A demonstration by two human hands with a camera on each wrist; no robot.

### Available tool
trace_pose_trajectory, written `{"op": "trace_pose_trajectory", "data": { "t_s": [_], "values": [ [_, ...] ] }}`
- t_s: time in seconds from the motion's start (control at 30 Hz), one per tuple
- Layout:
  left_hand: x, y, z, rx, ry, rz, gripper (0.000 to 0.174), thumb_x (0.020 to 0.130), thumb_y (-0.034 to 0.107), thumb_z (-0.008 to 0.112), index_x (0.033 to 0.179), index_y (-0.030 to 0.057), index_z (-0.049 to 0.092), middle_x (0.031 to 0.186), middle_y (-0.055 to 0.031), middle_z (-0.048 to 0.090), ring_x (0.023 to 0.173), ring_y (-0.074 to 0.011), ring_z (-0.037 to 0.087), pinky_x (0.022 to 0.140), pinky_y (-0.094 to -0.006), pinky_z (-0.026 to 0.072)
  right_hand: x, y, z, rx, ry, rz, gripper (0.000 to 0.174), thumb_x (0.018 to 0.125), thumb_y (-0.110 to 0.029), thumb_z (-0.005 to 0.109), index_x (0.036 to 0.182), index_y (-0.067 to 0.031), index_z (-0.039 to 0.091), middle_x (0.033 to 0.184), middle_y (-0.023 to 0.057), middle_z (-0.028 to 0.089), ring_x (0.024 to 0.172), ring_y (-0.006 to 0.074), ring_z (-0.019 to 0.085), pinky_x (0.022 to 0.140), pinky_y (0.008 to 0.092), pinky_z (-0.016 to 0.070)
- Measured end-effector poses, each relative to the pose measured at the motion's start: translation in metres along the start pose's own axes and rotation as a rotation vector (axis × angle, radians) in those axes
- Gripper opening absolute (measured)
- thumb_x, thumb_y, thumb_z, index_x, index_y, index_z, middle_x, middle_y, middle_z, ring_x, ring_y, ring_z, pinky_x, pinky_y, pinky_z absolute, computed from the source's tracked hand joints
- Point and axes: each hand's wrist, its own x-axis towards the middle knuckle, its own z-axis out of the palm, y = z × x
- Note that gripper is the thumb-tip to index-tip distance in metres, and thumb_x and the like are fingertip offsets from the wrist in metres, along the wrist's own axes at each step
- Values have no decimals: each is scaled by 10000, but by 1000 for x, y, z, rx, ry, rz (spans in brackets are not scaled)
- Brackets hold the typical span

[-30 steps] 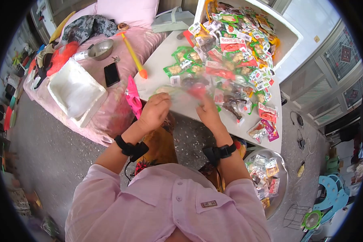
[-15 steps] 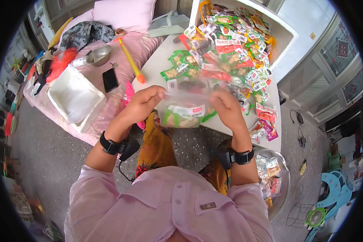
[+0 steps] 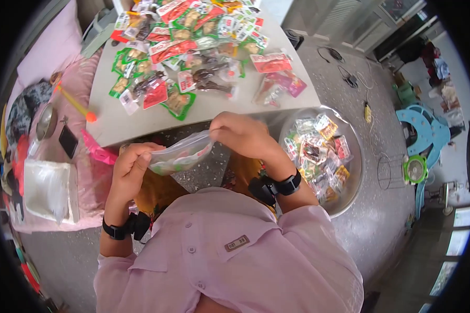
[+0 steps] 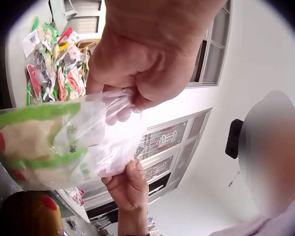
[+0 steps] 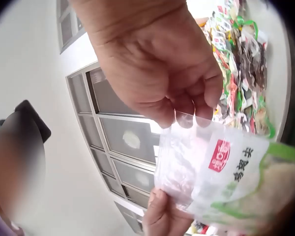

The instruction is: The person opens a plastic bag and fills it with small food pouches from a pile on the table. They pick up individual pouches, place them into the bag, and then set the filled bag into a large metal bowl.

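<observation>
Both hands hold a clear plastic zip bag by its top corners, in front of the person's body and just short of the table edge. The left hand pinches the left corner between thumb and fingers. The right hand grips the other corner. Through the bag show green-edged food packets with pale contents, seen close in the left wrist view. Red and black printing shows on the packet in the right wrist view. Beyond the hands, sealed snack packets lie heaped on the white table.
To the right stands a metal basin of small packets. Left, a pink bed holds a white foam box, a phone and a yellow stick. A blue plastic chair and green fan are far right.
The head view has turned toward the right, bringing the basin more fully in. The bag, which hung facing the camera half a second ago, is now tilted with its top edge slanting up to the right.
</observation>
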Motion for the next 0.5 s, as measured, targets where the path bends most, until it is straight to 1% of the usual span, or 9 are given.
{"op": "trace_pose_trajectory", "data": {
  "t_s": [0.03, 0.13, 0.2, 0.23, 0.33, 0.43, 0.5],
  "values": [
    [2, 3, 5, 20, -21, -22, 170, 870, 116, 413, 911, -8, 521, 930, -96, 575, 850, -153, 529, 765, -267, 404, -2, 0, -2, -47, -19, 24, 156, 762, -151, 561, 842, -22, 523, 772, 77, 531, 735, 179, 523, 644, 274, 412],
    [6, 0, 19, 89, -87, -69, 169, 866, 122, 424, 898, -8, 527, 910, -89, 574, 849, -150, 521, 766, -262, 399, -10, 2, 4, -154, -118, -99, 219, 730, -188, 582, 874, -32, 528, 758, 97, 540, 723, 234, 540, 617, 309, 419],
    [7, -1, 29, 115, -123, -83, 166, 862, 121, 430, 892, -8, 530, 904, -90, 575, 842, -152, 524, 764, -262, 400, -14, 3, 15, -212, -129, -174, 200, 722, -173, 573, 856, -33, 525, 739, 110, 532, 720, 268, 532, 597, 343, 413],
    [9, 3, 33, 173, -128, -84, 158, 856, 112, 436, 884, -9, 533, 896, -94, 575, 837, -154, 528, 761, -262, 403, -16, 4, 19, -240, -137, -212, 190, 718, -166, 568, 848, -34, 523, 729, 116, 528, 718, 285, 528, 588, 361, 411],
    [9, 4, 40, 114, -121, -138, 155, 850, 111, 445, 900, -10, 528, 892, -99, 575, 840, -157, 530, 759, -265, 406, -22, 8, 27, -290, -180, -176, 149, 722, -148, 547, 795, -25, 505, 702, 125, 508, 715, 316, 504, 595, 398, 397],
    [11, 5, 46, 59, -159, -75, 156, 847, 109, 448, 925, -7, 519, 913, -105, 570, 841, -160, 529, 755, -267, 408, -28, 10, 19, -284, -137, -163, 122, 725, -128, 533, 750, -18, 486, 691, 124, 498, 721, 317, 498, 601, 400, 391],
    [14, 5, 51, 47, -141, -40, 154, 845, 98, 445, 939, -2, 515, 923, -96, 565, 823, -152, 527, 747, -262, 410, -35, 11, 7, -262, -115, -174, 109, 733, -120, 528, 765, -20, 498, 698, 126, 501, 714, 317, 500, 612, 390, 395]
  ]
}}
